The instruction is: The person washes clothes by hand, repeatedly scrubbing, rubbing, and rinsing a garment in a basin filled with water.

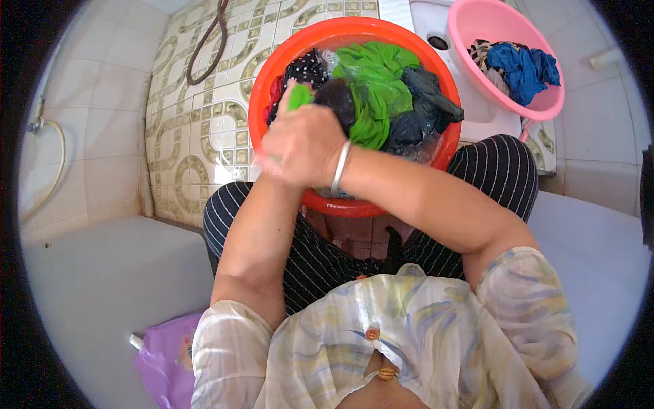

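My right hand (308,136), with a white bangle at its wrist, is closed and lies across my left hand (274,155) over the near left part of a red basin (368,24). Both hands are smeared by motion. A small bright green piece (298,97) sticks out above the fingers; its kind is unclear. My left hand's fingers are mostly hidden under the right. Wet clothes fill the basin: a green garment (378,78), dark grey cloth (426,102), black polka-dot cloth (308,68) and red cloth (275,92). A dark rounded thing (335,102) lies beside my right hand.
A pink basin (470,76) with blue cloth (524,71) stands at far right, by a white squat toilet (477,126). On the patterned tiles at far left lies a brown hose (204,68). A purple pouch (167,354) with a white cap sits near left.
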Demonstrator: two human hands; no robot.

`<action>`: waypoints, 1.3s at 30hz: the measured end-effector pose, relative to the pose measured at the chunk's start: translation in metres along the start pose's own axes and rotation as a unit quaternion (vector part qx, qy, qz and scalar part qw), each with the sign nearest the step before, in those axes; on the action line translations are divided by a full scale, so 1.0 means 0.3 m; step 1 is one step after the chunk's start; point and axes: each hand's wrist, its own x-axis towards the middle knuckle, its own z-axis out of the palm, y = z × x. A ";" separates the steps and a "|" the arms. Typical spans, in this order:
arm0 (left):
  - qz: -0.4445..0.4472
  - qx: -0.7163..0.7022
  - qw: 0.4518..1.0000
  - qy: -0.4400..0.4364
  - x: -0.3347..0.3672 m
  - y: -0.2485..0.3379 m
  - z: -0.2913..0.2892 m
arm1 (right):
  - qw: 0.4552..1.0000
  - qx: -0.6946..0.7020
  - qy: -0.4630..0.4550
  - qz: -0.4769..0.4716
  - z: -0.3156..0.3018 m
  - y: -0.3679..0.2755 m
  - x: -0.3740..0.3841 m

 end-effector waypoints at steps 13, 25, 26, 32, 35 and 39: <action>0.099 0.442 0.891 -0.009 -0.035 -0.022 -0.024 | 0.981 -0.016 -0.175 0.078 -0.044 0.117 0.016; -0.099 0.152 0.966 0.187 0.071 0.034 -0.020 | 0.978 0.016 -0.069 0.194 0.037 0.574 -0.141; -0.115 0.180 0.962 0.168 0.065 0.028 -0.016 | 0.970 -0.058 -0.122 0.201 0.070 0.537 -0.162; -0.135 0.175 0.963 0.153 0.073 0.007 -0.013 | 0.907 -0.112 -0.265 0.306 0.101 0.584 -0.170; -0.137 0.156 0.968 0.137 0.083 0.003 -0.023 | 0.881 -0.051 -0.173 0.437 0.079 0.603 -0.118; -0.164 -0.026 0.982 0.095 0.090 0.043 -0.009 | 0.955 0.221 -0.008 0.200 0.096 0.413 -0.026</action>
